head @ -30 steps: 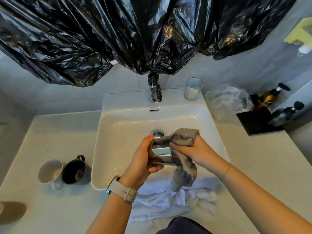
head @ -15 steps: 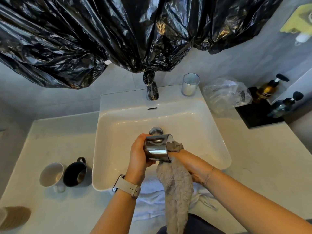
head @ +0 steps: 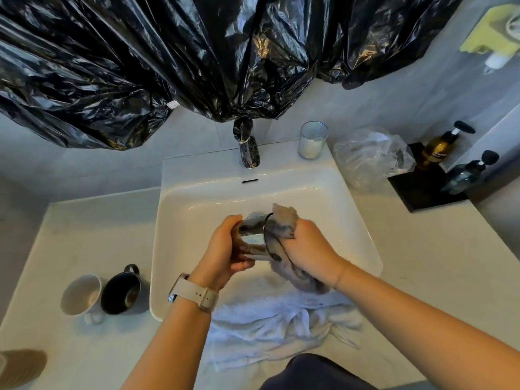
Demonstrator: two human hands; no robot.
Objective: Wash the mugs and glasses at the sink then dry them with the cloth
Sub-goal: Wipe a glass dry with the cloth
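Observation:
Over the white sink (head: 363, 235) my left hand (head: 222, 249) grips a shiny metal mug (head: 253, 237) lying on its side, mouth to the right. My right hand (head: 306, 249) holds a grey cloth (head: 284, 218) bunched against the mug's mouth; the cloth's tail hangs below my wrist. On the counter to the left stand a white mug (head: 81, 295) and a black mug (head: 121, 291), side by side. A clear glass (head: 313, 139) stands on the sink's back rim, right of the tap (head: 248, 153).
A white towel (head: 275, 325) lies crumpled over the sink's front edge. A clear plastic bag (head: 371, 159), a black tray (head: 422, 187) and two pump bottles (head: 439, 147) sit at the right. Black plastic sheeting (head: 168, 60) hangs above the tap.
The mug has turned so its mouth faces right. My right hand moved up and gathered the cloth, which hung long below the mug before, against the mug's mouth.

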